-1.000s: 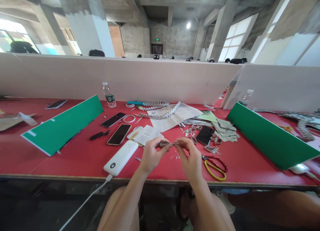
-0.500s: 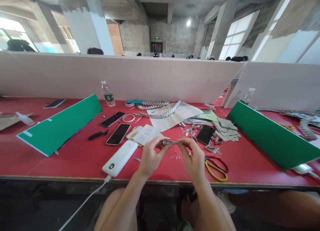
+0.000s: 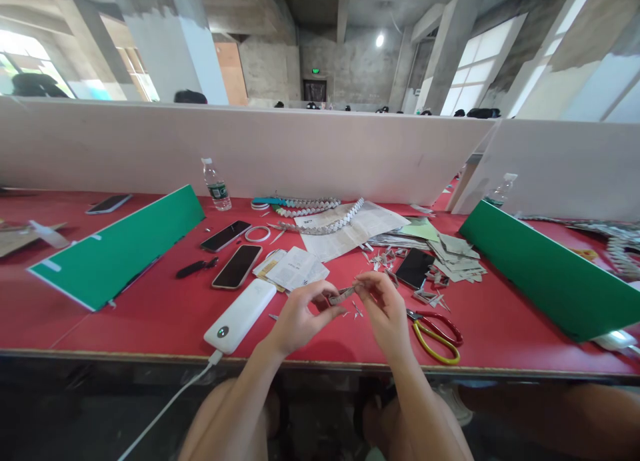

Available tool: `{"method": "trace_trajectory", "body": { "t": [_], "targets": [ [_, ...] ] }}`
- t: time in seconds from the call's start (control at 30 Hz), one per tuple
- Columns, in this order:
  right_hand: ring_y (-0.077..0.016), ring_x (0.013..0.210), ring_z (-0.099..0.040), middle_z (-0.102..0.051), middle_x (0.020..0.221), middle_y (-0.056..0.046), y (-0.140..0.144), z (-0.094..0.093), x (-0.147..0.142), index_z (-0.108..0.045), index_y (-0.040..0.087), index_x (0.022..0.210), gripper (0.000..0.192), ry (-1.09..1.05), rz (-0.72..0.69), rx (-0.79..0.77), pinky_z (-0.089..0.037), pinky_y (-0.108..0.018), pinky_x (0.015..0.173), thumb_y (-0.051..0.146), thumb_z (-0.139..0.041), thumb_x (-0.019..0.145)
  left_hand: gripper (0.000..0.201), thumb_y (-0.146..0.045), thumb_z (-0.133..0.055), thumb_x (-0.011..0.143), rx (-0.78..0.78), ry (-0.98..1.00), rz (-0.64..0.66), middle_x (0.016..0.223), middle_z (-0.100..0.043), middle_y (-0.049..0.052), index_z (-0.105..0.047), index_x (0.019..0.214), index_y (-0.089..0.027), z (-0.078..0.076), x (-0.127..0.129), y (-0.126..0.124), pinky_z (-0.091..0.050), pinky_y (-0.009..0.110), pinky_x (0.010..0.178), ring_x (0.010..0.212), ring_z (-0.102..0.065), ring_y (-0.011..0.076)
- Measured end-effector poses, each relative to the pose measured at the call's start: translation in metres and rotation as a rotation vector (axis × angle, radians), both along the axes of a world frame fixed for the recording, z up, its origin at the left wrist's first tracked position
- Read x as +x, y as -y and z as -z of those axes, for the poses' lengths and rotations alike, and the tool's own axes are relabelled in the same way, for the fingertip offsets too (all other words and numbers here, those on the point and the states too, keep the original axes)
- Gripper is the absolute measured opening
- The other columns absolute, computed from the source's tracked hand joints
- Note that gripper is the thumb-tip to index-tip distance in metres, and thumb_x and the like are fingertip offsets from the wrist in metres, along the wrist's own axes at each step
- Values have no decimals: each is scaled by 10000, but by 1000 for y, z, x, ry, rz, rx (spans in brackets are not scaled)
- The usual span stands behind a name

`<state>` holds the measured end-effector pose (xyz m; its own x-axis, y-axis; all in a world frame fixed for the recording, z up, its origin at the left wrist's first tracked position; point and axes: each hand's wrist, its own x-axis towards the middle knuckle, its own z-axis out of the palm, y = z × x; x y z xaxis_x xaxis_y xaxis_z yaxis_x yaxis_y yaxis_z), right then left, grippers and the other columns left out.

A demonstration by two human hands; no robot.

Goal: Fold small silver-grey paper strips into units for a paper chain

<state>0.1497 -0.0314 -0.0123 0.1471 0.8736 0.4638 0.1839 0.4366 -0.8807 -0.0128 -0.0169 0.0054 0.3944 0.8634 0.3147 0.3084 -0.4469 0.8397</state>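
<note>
Two hands pinch one folded paper strip [image 3: 344,294] between them, left hand [image 3: 299,316] and right hand [image 3: 385,311] each closed on an end, just above the red table [image 3: 150,314]. Scissors [image 3: 434,331] lie right, power bank [image 3: 241,316] left. Paper scraps [image 3: 387,258] beyond; white partition [image 3: 280,151]; bare concrete hall.

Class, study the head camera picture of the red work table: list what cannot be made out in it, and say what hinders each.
- Folded paper strip: too small, and partly covered by the fingertips of the left hand and right hand.
- Print on the newspaper sheet: too small to read.
- White object behind the right green board: partly hidden by the board, cut off by the frame edge.
- Water bottle label: too small.
</note>
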Motion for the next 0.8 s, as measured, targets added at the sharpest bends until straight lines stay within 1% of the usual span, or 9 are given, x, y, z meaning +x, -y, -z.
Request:
{"method": "trace_trajectory", "body": {
  "t": [0.13, 0.27, 0.43, 0.6, 0.7, 0.8],
  "targets": [
    [-149, 780, -581, -607, 829, -21, -4, 1, 3, -569, 206, 906, 93, -114, -98, -89, -473, -274, 710, 221, -545, 817, 202, -376, -640, 749, -88, -77, 120, 726, -605, -4, -606, 809, -186, -1, -1, 4, -460, 243, 661, 667, -547, 129],
    [-151, 803, -591, -616, 832, -15, -6, 3, 5, -565, 210, 903, 108, -201, -161, -130, -476, -276, 724, 216, -568, 796, 182, -372, -618, 761, -144, -78, 141, 735, -619, 4, -615, 791, -193, -2, -2, 6, -466, 264, 684, 695, -564, 147],
    [-155, 798, -599, -628, 819, -20, -4, 3, 0, -571, 203, 858, 84, -250, -103, -91, -480, -289, 734, 204, -593, 777, 137, -321, -633, 748, -183, -37, 126, 680, -604, -7, -604, 747, -187, -4, -1, 7, -459, 252, 633, 656, -552, 139],
    [-147, 796, -602, -634, 818, -10, -4, 3, -7, -575, 206, 832, 71, -322, -49, -68, -473, -281, 729, 197, -612, 773, 121, -260, -633, 744, -135, -17, 105, 594, -562, -36, -576, 677, -177, -5, 5, 6, -408, 219, 553, 573, -500, 105],
    [-136, 794, -597, -626, 812, 2, -5, 6, -10, -573, 211, 829, 70, -367, -43, -67, -469, -270, 730, 200, -617, 775, 158, -271, -624, 755, -103, -38, 103, 567, -540, -41, -565, 648, -171, -5, 8, 6, -374, 217, 536, 546, -467, 96],
    [-132, 786, -590, -615, 806, 1, -6, 8, -12, -574, 205, 821, 52, -355, -37, -66, -466, -266, 731, 209, -610, 783, 170, -285, -613, 767, -108, -32, 97, 565, -533, -38, -569, 650, -170, -4, 10, 7, -367, 218, 535, 544, -459, 97]
  ]
}}
